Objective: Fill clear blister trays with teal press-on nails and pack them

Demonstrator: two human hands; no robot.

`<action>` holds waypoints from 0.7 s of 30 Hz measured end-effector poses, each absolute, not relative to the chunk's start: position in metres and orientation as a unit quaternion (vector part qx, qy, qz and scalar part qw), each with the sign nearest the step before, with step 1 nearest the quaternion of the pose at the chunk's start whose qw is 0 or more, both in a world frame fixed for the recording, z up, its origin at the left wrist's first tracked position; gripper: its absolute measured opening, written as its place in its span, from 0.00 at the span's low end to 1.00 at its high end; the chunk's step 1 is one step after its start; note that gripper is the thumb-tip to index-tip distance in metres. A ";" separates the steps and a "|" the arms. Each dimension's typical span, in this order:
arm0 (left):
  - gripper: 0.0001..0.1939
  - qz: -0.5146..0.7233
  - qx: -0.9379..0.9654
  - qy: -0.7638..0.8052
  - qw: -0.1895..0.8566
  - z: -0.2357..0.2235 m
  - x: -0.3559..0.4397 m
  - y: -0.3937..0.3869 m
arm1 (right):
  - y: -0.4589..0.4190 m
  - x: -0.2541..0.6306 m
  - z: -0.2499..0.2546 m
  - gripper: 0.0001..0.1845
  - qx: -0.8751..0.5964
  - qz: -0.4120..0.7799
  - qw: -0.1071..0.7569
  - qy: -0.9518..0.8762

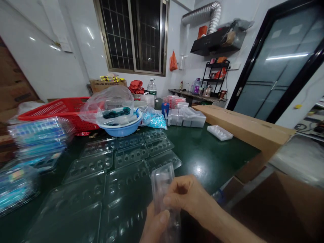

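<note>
A narrow clear plastic tray (162, 175), perhaps a nested stack of them, is held upright at the table's near edge. My left hand (154, 224) grips its lower part, thumb across the front. With fingers and thumb pinched together, my right hand (187, 195) is on the tray's right side; its fingertips partly cover the plastic. Just beyond and to the left, several clear moulded trays (130, 155) lie in rows on the dark green table (194, 148).
At left are stacked blue-and-clear packs (42, 136) and a red basket (63, 108). A blue basin (121, 130) with a plastic bag (108, 98) stands behind the trays. Farther right are clear boxes (193, 119), a white moulded tray (219, 132) and a long cardboard box (245, 123).
</note>
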State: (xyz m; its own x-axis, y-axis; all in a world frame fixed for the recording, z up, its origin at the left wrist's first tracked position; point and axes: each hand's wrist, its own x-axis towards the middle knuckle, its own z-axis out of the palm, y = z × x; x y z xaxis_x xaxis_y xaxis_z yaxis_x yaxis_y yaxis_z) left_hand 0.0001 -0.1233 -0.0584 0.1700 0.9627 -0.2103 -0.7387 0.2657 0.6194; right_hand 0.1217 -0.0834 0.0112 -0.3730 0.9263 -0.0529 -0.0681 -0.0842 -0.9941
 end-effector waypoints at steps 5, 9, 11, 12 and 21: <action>0.29 0.561 0.183 0.317 0.742 -0.062 0.001 -0.121 | -0.083 0.122 0.010 0.09 -0.392 0.619 0.407 -0.545; 0.29 0.567 0.182 0.315 0.739 -0.062 0.003 -0.120 | -0.084 0.122 0.011 0.07 -0.402 0.606 0.406 -0.554; 0.29 0.567 0.179 0.322 0.737 -0.060 0.004 -0.120 | -0.085 0.122 0.012 0.06 -0.398 0.604 0.406 -0.558; 0.29 0.567 0.182 0.327 0.734 -0.058 0.005 -0.119 | -0.086 0.123 0.013 0.04 -0.397 0.603 0.406 -0.561; 0.32 0.570 0.256 0.308 0.717 -0.046 0.003 -0.115 | -0.099 0.125 0.026 0.06 -0.407 0.568 0.379 -0.607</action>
